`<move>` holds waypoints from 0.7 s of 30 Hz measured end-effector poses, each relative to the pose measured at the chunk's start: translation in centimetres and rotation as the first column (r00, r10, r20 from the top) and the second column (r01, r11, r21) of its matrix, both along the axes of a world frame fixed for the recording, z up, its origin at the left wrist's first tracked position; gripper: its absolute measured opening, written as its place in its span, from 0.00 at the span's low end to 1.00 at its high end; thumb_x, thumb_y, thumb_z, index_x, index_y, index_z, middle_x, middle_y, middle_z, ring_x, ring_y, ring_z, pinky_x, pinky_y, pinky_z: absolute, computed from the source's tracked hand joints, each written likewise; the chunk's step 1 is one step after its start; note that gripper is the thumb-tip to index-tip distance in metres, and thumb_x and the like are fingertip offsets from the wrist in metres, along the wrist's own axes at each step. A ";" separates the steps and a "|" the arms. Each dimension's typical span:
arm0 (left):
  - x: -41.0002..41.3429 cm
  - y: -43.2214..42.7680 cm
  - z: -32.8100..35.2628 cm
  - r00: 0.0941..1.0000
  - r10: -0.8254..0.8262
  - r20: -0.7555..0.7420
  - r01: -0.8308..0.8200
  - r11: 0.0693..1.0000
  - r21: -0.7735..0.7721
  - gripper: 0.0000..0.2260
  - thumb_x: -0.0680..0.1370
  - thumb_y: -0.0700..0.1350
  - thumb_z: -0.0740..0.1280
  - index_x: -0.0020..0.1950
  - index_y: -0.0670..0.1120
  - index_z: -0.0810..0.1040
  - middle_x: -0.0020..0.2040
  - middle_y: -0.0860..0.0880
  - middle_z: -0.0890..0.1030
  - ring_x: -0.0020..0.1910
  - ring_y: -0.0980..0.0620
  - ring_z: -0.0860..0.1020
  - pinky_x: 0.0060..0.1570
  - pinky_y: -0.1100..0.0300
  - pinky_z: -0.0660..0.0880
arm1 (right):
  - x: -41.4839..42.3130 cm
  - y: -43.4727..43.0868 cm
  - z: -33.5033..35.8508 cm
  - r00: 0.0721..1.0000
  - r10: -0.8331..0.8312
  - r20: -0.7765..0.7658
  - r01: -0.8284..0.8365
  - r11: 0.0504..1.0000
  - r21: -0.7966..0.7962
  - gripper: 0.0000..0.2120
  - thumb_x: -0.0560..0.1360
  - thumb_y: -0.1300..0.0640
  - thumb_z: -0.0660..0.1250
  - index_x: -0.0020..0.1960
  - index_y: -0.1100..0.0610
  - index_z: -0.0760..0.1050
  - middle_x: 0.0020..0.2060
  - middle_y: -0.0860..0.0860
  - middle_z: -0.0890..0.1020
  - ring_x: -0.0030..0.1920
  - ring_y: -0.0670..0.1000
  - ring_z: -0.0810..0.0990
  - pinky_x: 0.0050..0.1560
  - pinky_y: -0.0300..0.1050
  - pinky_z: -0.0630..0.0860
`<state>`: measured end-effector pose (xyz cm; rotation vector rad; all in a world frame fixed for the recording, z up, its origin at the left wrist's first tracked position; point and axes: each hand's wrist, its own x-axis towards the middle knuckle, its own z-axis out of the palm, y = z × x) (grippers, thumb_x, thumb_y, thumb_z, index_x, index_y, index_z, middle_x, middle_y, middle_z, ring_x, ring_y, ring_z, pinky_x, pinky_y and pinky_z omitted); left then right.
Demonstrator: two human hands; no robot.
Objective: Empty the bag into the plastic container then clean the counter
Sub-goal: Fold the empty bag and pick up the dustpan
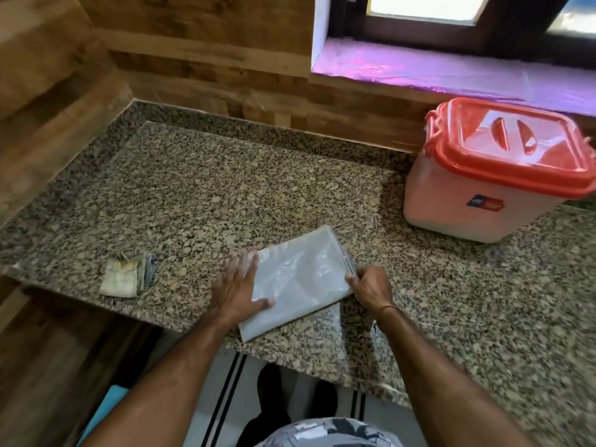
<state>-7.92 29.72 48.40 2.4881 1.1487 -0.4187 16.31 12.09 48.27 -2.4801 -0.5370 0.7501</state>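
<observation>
A flat, folded white woven bag (301, 280) lies on the speckled granite counter (209, 188) near its front edge. My left hand (240, 285) rests flat on the bag's left part, fingers spread. My right hand (371, 287) pinches the bag's right edge with curled fingers. The plastic container (483, 195), pale with an orange lid closed on it, stands at the back right of the counter. A small crumpled cloth (127, 277), yellowish and grey, lies on the counter left of the bag.
Wood-panelled walls close the counter at the back and left. A window sill (451, 72) covered in purple film runs behind the container. A striped mat (232, 382) lies on the floor below the counter's front edge.
</observation>
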 end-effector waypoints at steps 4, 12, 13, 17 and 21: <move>-1.1 0.5 -2.3 0.989 -0.044 -0.142 0.037 0.998 -0.049 0.56 0.70 0.79 0.57 0.82 0.50 0.32 0.80 0.45 0.28 0.81 0.44 0.33 0.75 0.31 0.43 | -0.3 0.2 0.4 0.996 -0.088 0.021 0.089 0.996 -0.016 0.16 0.74 0.51 0.76 0.34 0.54 0.72 0.40 0.56 0.79 0.39 0.56 0.76 0.36 0.44 0.68; 0.9 2.2 -0.7 0.995 0.017 -0.102 -0.016 1.000 0.014 0.55 0.65 0.81 0.62 0.82 0.51 0.48 0.78 0.42 0.56 0.75 0.40 0.59 0.74 0.39 0.54 | -4.6 1.9 0.7 0.680 -0.368 -0.634 0.618 0.753 0.226 0.19 0.80 0.56 0.71 0.63 0.68 0.74 0.56 0.66 0.83 0.50 0.59 0.84 0.51 0.53 0.83; 1.0 2.2 -0.5 0.997 0.034 -0.076 -0.032 0.999 0.018 0.52 0.66 0.80 0.62 0.80 0.52 0.51 0.76 0.43 0.59 0.72 0.41 0.61 0.72 0.41 0.57 | -5.5 2.3 1.0 0.678 -0.337 -0.654 0.592 0.777 0.214 0.13 0.81 0.58 0.68 0.60 0.68 0.76 0.55 0.65 0.84 0.49 0.60 0.84 0.48 0.54 0.83; 1.8 1.6 0.1 0.995 0.082 -0.063 -0.080 0.996 0.038 0.47 0.70 0.77 0.62 0.78 0.48 0.57 0.73 0.41 0.64 0.70 0.40 0.67 0.71 0.42 0.61 | -7.8 3.7 0.9 0.783 -0.243 -0.573 0.397 0.904 0.160 0.10 0.81 0.60 0.67 0.57 0.66 0.80 0.53 0.61 0.86 0.47 0.58 0.86 0.41 0.51 0.84; 2.9 3.6 0.5 0.951 0.293 0.104 -0.272 0.946 -0.175 0.37 0.73 0.70 0.68 0.73 0.49 0.68 0.70 0.43 0.73 0.69 0.41 0.71 0.69 0.44 0.68 | -7.2 3.8 1.3 0.771 -0.240 -0.590 0.438 0.872 0.217 0.09 0.81 0.62 0.67 0.56 0.67 0.81 0.51 0.61 0.87 0.51 0.60 0.87 0.54 0.58 0.85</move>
